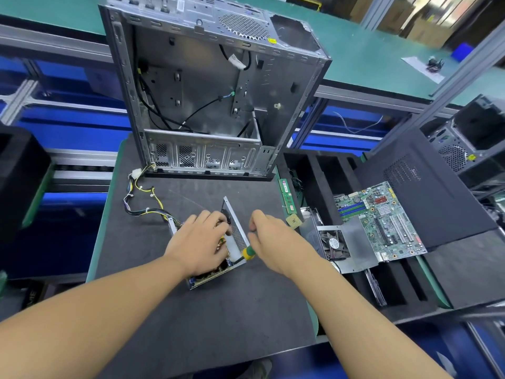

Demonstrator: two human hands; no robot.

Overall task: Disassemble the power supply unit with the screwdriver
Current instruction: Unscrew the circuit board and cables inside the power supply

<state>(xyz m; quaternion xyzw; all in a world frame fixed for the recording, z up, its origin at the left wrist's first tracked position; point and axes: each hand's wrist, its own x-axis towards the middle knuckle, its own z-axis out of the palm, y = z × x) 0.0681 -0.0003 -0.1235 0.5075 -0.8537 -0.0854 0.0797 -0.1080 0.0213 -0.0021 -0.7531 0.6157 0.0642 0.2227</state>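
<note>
The power supply unit [237, 233], an open metal box with a perforated wall, lies on the dark mat in the middle. Its circuit board shows at the near corner. My left hand [200, 240] rests on top of the unit, fingers curled into its inside and pressing it down. My right hand [269, 237] grips a screwdriver [248, 253] with a yellow and green handle; the shaft points down-left into the unit beside the perforated wall. The tip is hidden. A bundle of yellow and black cables [143, 201] runs from the unit's far left corner toward the case.
An empty computer case [207, 86] stands upright at the mat's far edge. To the right sit the unit's cover with a fan [337, 243], a motherboard [382, 220], a RAM stick [286, 195], a black foam tray [322, 170] and a black side panel [426, 187].
</note>
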